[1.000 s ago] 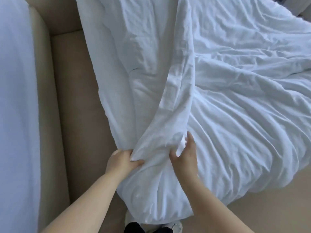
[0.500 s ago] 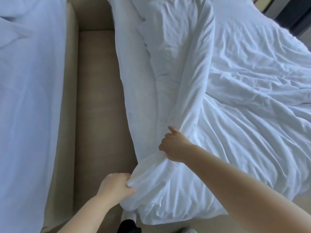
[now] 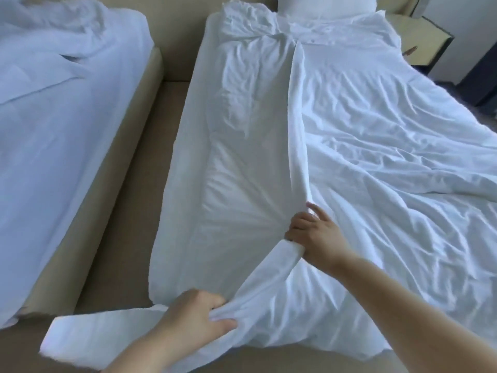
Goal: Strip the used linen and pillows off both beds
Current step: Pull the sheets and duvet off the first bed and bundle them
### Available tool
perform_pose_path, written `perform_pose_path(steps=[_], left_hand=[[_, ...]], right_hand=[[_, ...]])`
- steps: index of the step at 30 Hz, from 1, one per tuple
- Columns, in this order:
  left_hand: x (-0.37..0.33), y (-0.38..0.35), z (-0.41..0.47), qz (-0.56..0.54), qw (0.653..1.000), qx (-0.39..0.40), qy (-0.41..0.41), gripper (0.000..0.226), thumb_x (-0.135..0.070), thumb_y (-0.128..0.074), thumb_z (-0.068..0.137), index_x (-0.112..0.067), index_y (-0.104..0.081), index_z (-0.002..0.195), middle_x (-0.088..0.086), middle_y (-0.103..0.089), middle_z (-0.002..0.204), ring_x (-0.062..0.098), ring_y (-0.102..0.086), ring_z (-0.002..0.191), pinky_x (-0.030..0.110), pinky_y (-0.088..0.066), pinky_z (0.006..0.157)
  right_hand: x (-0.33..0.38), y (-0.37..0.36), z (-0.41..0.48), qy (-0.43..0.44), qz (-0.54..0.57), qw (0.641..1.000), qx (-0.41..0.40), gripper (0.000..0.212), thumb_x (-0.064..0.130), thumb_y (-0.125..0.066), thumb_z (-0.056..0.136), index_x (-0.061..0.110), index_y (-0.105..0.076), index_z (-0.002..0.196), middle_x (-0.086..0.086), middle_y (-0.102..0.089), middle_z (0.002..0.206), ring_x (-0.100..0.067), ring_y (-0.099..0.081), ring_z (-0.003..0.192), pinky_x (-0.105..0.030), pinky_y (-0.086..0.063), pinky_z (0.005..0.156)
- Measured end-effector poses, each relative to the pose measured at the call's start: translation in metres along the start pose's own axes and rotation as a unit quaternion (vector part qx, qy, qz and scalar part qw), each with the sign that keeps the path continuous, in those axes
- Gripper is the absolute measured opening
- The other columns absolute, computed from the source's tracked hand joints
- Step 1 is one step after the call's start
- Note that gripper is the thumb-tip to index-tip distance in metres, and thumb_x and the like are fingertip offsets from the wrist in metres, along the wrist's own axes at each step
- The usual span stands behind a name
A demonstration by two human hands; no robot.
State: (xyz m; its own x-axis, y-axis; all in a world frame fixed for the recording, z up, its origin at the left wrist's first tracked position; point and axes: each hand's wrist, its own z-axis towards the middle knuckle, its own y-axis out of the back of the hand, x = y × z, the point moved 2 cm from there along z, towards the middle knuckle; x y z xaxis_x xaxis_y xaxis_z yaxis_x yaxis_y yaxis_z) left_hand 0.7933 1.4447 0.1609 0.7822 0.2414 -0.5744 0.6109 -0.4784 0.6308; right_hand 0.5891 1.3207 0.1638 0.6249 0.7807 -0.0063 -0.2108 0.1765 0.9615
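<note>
A rumpled white duvet cover [image 3: 376,162] lies over the right bed, with a long raised fold running from the head end down to my hands. My left hand [image 3: 196,316] is shut on the near end of that fold at the foot of the bed. Further up, my right hand [image 3: 312,232] grips the same fold with the forefinger stretched out. A loose flap of the cover [image 3: 88,337] trails left past my left hand. One white pillow [image 3: 322,6] stands at the head. The left bed [image 3: 53,117] holds crumpled white linen.
A beige carpeted aisle [image 3: 139,170] separates the two beds. The left bed's tan base [image 3: 88,200] borders the aisle. At the far right stand a yellowish nightstand [image 3: 422,41] with dark edging and dark furniture [image 3: 481,71] behind it.
The view has pulled back and tilted up, showing both beds whole. My left hand has drawn the cover's end further left and a flap now trails over the floor. My right hand still grips the fold.
</note>
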Motion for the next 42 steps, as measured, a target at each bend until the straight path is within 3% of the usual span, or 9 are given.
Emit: perform_pose_path(steps=[3,8,12,16,20,23,35,39,42], left_hand=[[-0.085,-0.048,-0.01,-0.077,0.996,-0.006,-0.036,0.042,-0.036,-0.067,0.073,-0.026,-0.044,0.04,-0.008,-0.038,0.037,0.007,-0.035,0.042,0.015,-0.025,0.042],[-0.196,-0.137,0.006,-0.148,0.983,0.02,-0.108,0.04,-0.027,-0.064,0.08,-0.024,-0.046,0.044,-0.011,-0.048,0.043,0.005,-0.039,0.042,0.011,-0.024,0.042],[-0.214,-0.213,0.034,-0.054,0.99,0.104,-0.073,0.028,-0.029,-0.049,0.091,-0.015,-0.053,0.067,0.004,-0.058,0.075,0.024,-0.052,0.084,0.02,-0.037,0.062],[-0.155,-0.232,0.043,-0.074,0.996,0.001,0.044,0.034,-0.032,-0.046,0.094,-0.019,-0.055,0.125,-0.001,-0.055,0.13,0.016,-0.05,0.121,0.02,-0.038,0.091],[-0.093,-0.198,0.051,-0.099,0.955,-0.24,0.145,0.033,-0.015,-0.056,0.09,-0.005,-0.058,0.121,0.011,-0.055,0.129,0.025,-0.05,0.121,0.026,-0.035,0.096],[-0.065,-0.181,0.056,-0.1,0.927,-0.307,0.188,0.042,-0.008,-0.062,0.084,0.002,-0.053,0.124,0.02,-0.048,0.133,0.034,-0.043,0.125,0.035,-0.031,0.103],[-0.011,-0.165,0.099,-0.119,0.913,-0.299,0.25,0.084,-0.026,-0.067,0.081,-0.009,-0.017,0.147,0.014,-0.015,0.154,0.029,-0.016,0.142,0.042,-0.019,0.113],[-0.008,-0.169,0.112,-0.108,0.902,-0.325,0.263,0.084,-0.025,-0.074,0.076,-0.006,-0.028,0.143,0.017,-0.022,0.151,0.033,-0.021,0.139,0.043,-0.02,0.112],[0.0,-0.16,0.12,-0.117,0.884,-0.374,0.254,0.052,-0.022,-0.065,0.084,0.0,-0.05,0.129,0.02,-0.032,0.146,0.034,-0.026,0.137,0.042,-0.022,0.111]], right_hand=[[-0.048,0.063,-0.042,-0.017,0.003,0.998,-0.056,0.03,0.014,-0.04,0.065,0.018,-0.07,0.063,0.0,-0.064,0.063,-0.016,-0.062,0.075,-0.029,-0.03,0.094],[-0.103,0.098,-0.104,-0.033,0.015,0.997,-0.065,0.028,0.014,-0.044,0.074,0.009,-0.071,0.071,-0.007,-0.07,0.079,-0.018,-0.053,0.094,-0.029,-0.034,0.085],[-0.126,0.046,-0.172,-0.165,-0.013,0.971,0.175,0.038,0.008,-0.043,0.084,0.017,-0.061,0.117,0.001,-0.047,0.139,-0.021,-0.043,0.13,-0.026,-0.025,0.102],[-0.137,0.01,-0.258,-0.403,0.124,0.835,0.354,0.045,0.015,-0.046,0.093,0.025,-0.04,0.137,-0.002,-0.042,0.142,-0.021,-0.044,0.127,-0.027,-0.037,0.098],[-0.128,-0.01,-0.292,-0.502,0.244,0.766,0.319,0.046,0.012,-0.054,0.089,0.011,-0.044,0.133,-0.009,-0.053,0.131,-0.025,-0.05,0.119,-0.03,-0.039,0.097],[-0.115,-0.019,-0.292,-0.53,0.305,0.735,0.294,0.047,0.012,-0.055,0.089,0.008,-0.041,0.135,-0.012,-0.049,0.133,-0.026,-0.049,0.12,-0.03,-0.038,0.094],[-0.122,-0.044,-0.272,-0.594,0.439,0.656,0.156,0.057,0.012,-0.055,0.09,0.008,-0.029,0.141,-0.011,-0.037,0.145,-0.025,-0.037,0.132,-0.032,-0.031,0.101],[-0.135,-0.059,-0.242,-0.599,0.46,0.646,0.114,0.059,0.015,-0.058,0.089,0.01,-0.03,0.141,-0.013,-0.041,0.141,-0.026,-0.042,0.128,-0.03,-0.034,0.097],[-0.146,-0.073,-0.218,-0.598,0.472,0.639,0.102,0.053,0.019,-0.06,0.088,0.011,-0.037,0.135,-0.008,-0.058,0.108,-0.021,-0.056,0.097,-0.033,-0.04,0.086]])
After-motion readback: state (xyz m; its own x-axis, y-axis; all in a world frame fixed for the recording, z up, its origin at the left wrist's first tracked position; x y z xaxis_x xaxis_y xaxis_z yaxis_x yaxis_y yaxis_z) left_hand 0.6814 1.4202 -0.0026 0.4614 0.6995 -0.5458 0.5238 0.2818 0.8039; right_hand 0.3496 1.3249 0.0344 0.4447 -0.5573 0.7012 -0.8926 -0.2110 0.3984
